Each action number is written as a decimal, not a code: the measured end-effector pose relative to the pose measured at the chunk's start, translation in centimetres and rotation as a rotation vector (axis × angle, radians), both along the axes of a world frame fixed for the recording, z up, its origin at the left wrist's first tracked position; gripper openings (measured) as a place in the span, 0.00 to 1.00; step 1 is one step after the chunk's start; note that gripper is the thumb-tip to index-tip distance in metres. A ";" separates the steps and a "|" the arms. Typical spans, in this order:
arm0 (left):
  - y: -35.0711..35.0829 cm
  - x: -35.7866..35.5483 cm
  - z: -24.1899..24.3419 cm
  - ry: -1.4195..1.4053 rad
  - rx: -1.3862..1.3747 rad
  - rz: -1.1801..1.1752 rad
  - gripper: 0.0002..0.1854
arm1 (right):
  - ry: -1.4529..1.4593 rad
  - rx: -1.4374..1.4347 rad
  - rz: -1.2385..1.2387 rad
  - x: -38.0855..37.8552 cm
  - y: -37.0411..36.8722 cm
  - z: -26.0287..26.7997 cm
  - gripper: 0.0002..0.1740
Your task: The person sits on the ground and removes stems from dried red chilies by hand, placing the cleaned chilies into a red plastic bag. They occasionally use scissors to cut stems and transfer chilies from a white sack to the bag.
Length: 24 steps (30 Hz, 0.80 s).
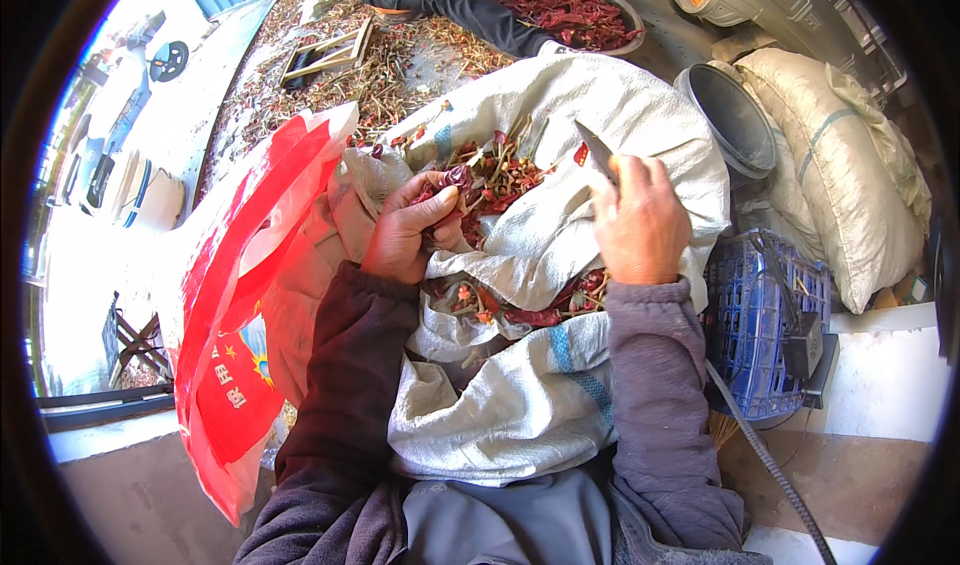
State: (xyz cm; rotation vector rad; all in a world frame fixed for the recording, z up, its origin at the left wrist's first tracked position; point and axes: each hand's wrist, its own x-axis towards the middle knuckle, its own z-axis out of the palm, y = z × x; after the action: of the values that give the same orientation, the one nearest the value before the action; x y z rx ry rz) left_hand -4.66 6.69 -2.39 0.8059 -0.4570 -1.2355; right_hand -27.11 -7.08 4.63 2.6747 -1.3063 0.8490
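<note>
Dried red chili peppers are pinched in my left hand [409, 227], the held chili [456, 178] showing dark and wrinkled beyond the thumb. My right hand [643, 220] grips a knife [598, 152], its dark blade pointing up and to the left. A small red chili piece [581, 154] shows beside the blade. Under both hands a white woven sack [637, 99] spreads over my lap. Chili stems and scraps [506, 178] lie in its folds, with more dried chilies [536, 316] nearer my body.
A red plastic bag [247, 295] stands at my left. Beyond lie scattered stems, a small wooden frame [330, 53], and a basin [637, 21] of red chilies beside another person's leg [457, 9]. On my right are a grey bucket [727, 118], full sack [825, 137] and blue crate [757, 325].
</note>
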 end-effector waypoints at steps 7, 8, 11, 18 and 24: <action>0.2 0.0 0.7 0.028 -0.049 0.068 0.13 | 0.311 0.198 -0.208 -2.4 -1.5 0.1 0.20; 0.3 0.0 0.7 0.038 -0.050 0.070 0.13 | 0.298 0.200 -0.197 -2.6 -1.5 0.0 0.20; 0.3 0.3 0.4 0.048 -0.090 0.069 0.14 | 0.258 0.170 -0.202 -3.4 -1.6 -0.1 0.22; 0.2 0.9 -0.4 0.132 -0.198 0.040 0.14 | 0.359 0.329 -0.108 -3.6 -2.1 0.5 0.30; 0.4 1.0 -0.5 0.171 -0.218 0.056 0.11 | -0.013 0.200 0.020 -3.8 -0.8 0.9 0.31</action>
State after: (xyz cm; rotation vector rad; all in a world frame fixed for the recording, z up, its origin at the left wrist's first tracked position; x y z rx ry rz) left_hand -3.69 7.05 -2.92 0.5193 -0.4187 -1.1690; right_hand -30.94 -7.90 5.53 2.8406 -1.4429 0.7778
